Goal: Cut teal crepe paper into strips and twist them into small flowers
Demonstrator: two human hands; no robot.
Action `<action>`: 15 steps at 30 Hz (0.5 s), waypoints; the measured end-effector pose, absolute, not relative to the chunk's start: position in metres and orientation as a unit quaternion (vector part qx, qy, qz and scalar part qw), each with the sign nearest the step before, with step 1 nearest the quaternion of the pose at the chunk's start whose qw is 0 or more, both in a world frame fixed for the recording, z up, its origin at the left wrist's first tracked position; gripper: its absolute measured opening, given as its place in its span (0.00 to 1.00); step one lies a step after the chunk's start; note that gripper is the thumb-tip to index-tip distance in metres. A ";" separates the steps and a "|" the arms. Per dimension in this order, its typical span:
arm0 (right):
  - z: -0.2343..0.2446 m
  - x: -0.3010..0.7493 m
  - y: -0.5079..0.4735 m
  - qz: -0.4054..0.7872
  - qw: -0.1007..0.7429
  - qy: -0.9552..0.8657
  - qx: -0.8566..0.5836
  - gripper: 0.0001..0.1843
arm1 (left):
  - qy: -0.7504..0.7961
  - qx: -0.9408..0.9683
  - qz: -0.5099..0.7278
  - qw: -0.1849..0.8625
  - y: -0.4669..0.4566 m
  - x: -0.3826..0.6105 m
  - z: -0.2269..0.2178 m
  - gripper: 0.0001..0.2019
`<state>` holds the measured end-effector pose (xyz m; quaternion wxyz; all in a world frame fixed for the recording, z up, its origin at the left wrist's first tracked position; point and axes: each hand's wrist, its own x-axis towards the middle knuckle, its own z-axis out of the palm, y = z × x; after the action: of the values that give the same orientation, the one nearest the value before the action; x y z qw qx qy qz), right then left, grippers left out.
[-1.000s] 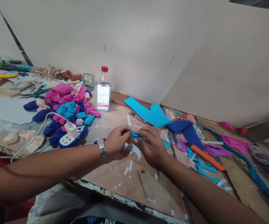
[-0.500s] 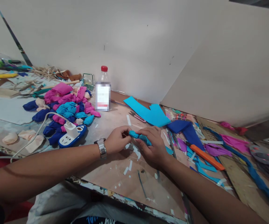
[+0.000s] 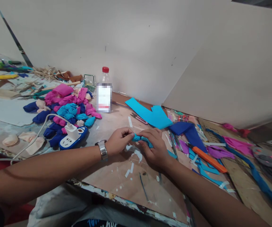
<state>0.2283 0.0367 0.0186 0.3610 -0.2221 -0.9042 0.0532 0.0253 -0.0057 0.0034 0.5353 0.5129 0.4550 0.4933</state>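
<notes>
Both of my hands meet over the middle of the worktable [image 3: 117,176]. A twisted light-blue paper strip [image 3: 139,139] runs between them. My left hand [image 3: 118,141], with a metal watch on its wrist, pinches the strip's left end with curled fingers. My right hand [image 3: 154,147] is closed over the strip's right part, which is partly hidden under its fingers. A trailing piece of the strip shows right of that hand. White paper scraps lie just below the hands.
A pile of pink, blue and cream paper rolls [image 3: 66,108] and a blue-white power strip [image 3: 73,135] lie left. A red-capped bottle [image 3: 104,91] stands behind. Light-blue sheets [image 3: 150,115], dark-blue paper [image 3: 188,130], an orange cutter [image 3: 209,159] and coloured scraps lie right.
The hands stay in place; the fingers have shifted slightly along the light-blue strip, which looks more tightly rolled than a second ago.
</notes>
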 end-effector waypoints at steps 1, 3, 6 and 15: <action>0.018 0.228 0.037 0.052 0.361 -0.905 -0.220 0.09 | 0.460 0.514 0.493 0.531 -0.005 0.026 0.003 0.18; 0.018 0.228 0.036 0.053 0.360 -0.905 -0.220 0.09 | 0.465 0.516 0.492 0.525 -0.005 0.026 0.003 0.18; 0.019 0.228 0.035 0.059 0.356 -0.907 -0.218 0.10 | 0.468 0.506 0.493 0.531 -0.003 0.026 0.001 0.17; 0.016 0.229 0.035 0.071 0.331 -0.914 -0.224 0.12 | 0.480 0.453 0.476 0.581 -0.002 0.024 0.006 0.16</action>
<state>0.2295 0.0352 0.0164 0.3312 -0.2242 -0.9138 0.0712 0.0243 -0.0021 0.0062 0.5813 0.4534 0.4796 0.4759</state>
